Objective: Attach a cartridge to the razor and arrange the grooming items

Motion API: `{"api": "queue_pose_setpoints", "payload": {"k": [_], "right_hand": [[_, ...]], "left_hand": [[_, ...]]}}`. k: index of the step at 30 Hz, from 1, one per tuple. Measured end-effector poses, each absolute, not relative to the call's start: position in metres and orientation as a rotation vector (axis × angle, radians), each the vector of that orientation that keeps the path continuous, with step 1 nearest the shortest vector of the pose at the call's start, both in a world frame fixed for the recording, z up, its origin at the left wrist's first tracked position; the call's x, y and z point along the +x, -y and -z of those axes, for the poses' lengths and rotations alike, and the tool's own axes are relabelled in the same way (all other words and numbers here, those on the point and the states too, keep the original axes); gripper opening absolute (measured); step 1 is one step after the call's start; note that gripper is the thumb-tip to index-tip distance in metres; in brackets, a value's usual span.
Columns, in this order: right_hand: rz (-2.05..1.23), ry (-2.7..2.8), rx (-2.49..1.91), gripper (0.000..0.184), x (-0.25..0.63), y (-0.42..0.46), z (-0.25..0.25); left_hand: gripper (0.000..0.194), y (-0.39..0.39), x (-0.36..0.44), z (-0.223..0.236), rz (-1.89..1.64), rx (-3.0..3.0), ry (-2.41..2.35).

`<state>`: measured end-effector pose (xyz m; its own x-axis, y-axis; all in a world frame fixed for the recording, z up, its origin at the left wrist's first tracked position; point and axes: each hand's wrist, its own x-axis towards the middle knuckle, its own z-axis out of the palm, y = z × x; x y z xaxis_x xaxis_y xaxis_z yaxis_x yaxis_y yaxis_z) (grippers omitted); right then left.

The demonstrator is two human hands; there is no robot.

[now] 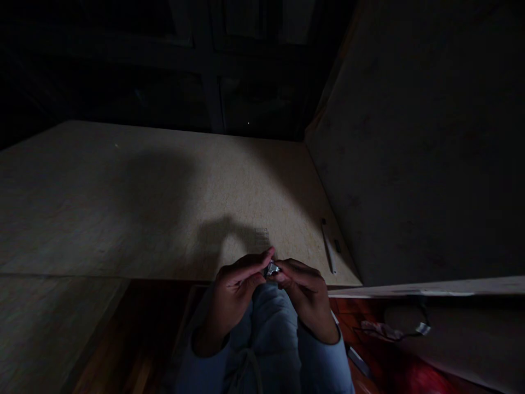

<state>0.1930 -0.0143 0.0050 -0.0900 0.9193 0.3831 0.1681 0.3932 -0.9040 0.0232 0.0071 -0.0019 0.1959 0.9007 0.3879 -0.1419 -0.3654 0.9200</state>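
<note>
A small, shiny, silvery object [273, 267] sits between my two hands, just above the table's front edge. Its exact kind is too small and dim to make out. My left hand [235, 290] is closed around its left side, with the thumb and fingers pressed near it. From the right, the thumb and fingertips of my right hand [303, 290] pinch it. My fingers cover part of the object.
The pale table [229, 180] stretches ahead and to the left. A toothbrush [329, 249] lies at its right side, beside a small dark piece [337, 245]. A wall [422, 164] rises on the right. Below it, a cable [394, 338] hangs over the reddish floor. The room is dark.
</note>
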Motion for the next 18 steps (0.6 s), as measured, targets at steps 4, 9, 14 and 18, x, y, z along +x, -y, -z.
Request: {"api": "queue_pose_setpoints", "payload": {"k": [4,9,14,18], "right_hand": [[-0.849,1.545,-1.025,0.022,0.194,0.015,-0.007],[-0.865,1.502,-1.007,0.021,0.196,0.015,-0.003],[-0.892,1.451,-0.985,0.020,0.198,0.014,0.001],[-0.910,1.429,-0.997,0.019,0.200,0.016,-0.001]], "left_hand": [[0.028,-0.007,0.022,0.002,-1.344,1.510,-0.785],[0.026,-0.007,0.027,0.002,-1.352,1.509,-0.779],[0.029,-0.002,0.036,-0.003,-1.389,1.482,-0.810],[0.029,0.000,0.034,-0.006,-1.381,1.494,-0.883]]}}
